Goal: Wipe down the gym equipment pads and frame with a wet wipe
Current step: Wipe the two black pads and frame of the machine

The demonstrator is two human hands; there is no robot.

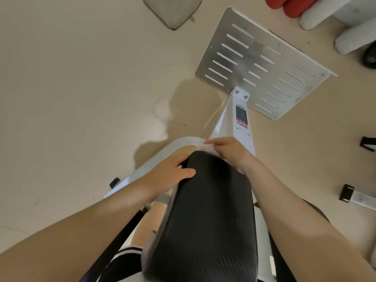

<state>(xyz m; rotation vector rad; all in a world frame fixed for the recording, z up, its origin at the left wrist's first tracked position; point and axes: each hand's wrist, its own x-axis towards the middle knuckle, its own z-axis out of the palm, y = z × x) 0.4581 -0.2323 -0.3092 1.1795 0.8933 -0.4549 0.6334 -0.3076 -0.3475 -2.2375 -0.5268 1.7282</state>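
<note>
Left hand (171,171): grip curled round the left far edge of the black pad (205,216).
Right hand (230,153): grip presses wet wipe (205,148) on pad's far edge, beside white frame (240,129).
Floor (81,88): open left of frame.

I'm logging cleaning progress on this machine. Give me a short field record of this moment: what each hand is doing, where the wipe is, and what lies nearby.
left hand: holds the far left edge of the black pad, thumb on top
right hand: presses the wet wipe at the pad's far end
wipe location: between the pad's tip and the white frame post
footplate: slotted metal, on the floor ahead
warning label: on the post
</note>
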